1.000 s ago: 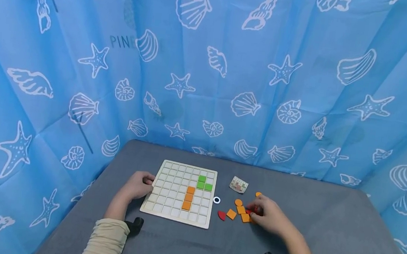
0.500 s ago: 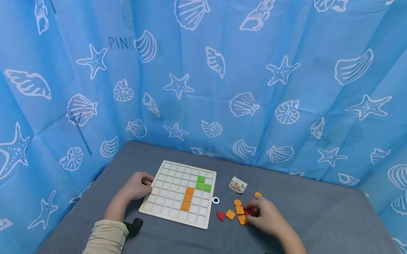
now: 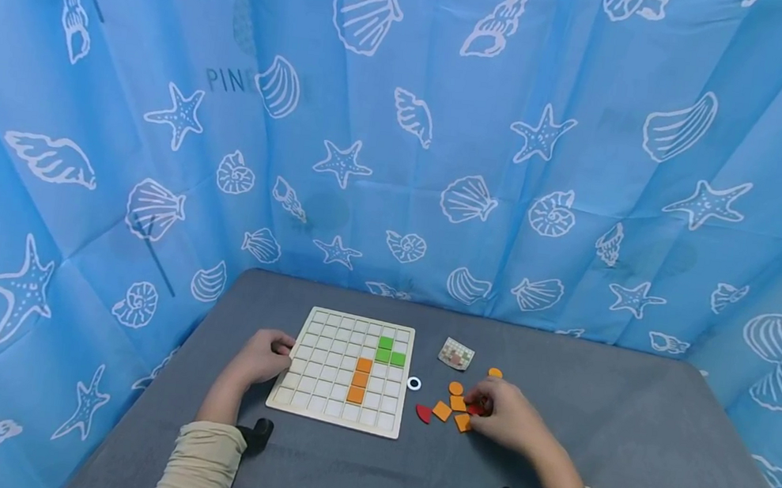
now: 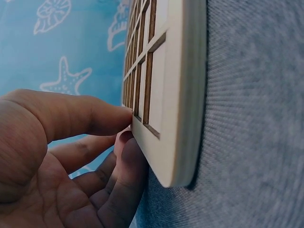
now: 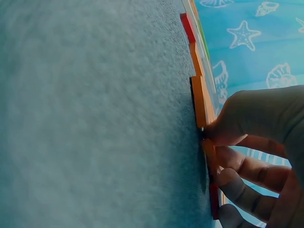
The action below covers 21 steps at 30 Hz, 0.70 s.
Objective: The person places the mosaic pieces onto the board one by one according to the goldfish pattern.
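Two hands are busy on the table (image 3: 310, 470). The left hand (image 3: 264, 359) has thumb and fingers bent close about the left edge of the board (image 3: 323, 370), which lies on the cloth. A tug or lift there could tip it, and then the three orange tiles (image 3: 360, 380) and three green tiles (image 3: 385, 343) might slide out of line.

The right hand (image 3: 510, 417) is partly closed, to the right of the board, its thumb and fingertips around an orange piece (image 5: 209, 151) — I cannot tell whether it is pinched or only touched. Thin, flat pieces like these could slip from under the fingertips, and crowding adds to that: a grab may drag along the nearby square (image 3: 462, 422) or a red piece (image 5: 214, 202) by the fingers. A careless knuckle could knock the disc (image 3: 495, 373) just beyond.

The ring (image 3: 414, 384) sits just beside the board's right edge — if the board were pushed that way, the ring would likely be shoved too.
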Tool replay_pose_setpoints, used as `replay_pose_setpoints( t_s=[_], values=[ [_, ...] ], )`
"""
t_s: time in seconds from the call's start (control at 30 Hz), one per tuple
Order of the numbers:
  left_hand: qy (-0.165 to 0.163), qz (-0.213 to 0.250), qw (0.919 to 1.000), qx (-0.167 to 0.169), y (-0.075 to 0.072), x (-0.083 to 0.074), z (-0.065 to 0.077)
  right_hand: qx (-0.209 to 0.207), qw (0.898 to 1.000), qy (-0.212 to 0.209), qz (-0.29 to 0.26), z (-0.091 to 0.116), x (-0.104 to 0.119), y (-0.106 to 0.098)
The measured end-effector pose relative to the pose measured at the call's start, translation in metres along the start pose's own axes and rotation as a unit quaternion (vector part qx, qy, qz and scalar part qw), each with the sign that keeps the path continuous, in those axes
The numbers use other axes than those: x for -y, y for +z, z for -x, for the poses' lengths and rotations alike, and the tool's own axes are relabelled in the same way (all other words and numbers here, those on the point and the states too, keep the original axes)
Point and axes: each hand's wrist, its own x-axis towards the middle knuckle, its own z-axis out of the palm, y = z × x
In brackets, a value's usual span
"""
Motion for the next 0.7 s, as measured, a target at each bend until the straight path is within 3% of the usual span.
replay_pose_setpoints(
  t_s=[0.33, 0.7],
  values=[
    [0.001, -0.001, 1.0000, 0.001, -0.0002, 0.0012, 0.0016, -0.008, 0.999, 0.029, 0.011, -0.0002, 0.0020, 0.0018],
    [0.002, 0.000, 1.0000, 0.001, -0.0003, -0.0008, 0.0016, -0.011, 1.000, 0.017, 0.006, 0.0011, 0.0010, -0.0001]
  ],
)
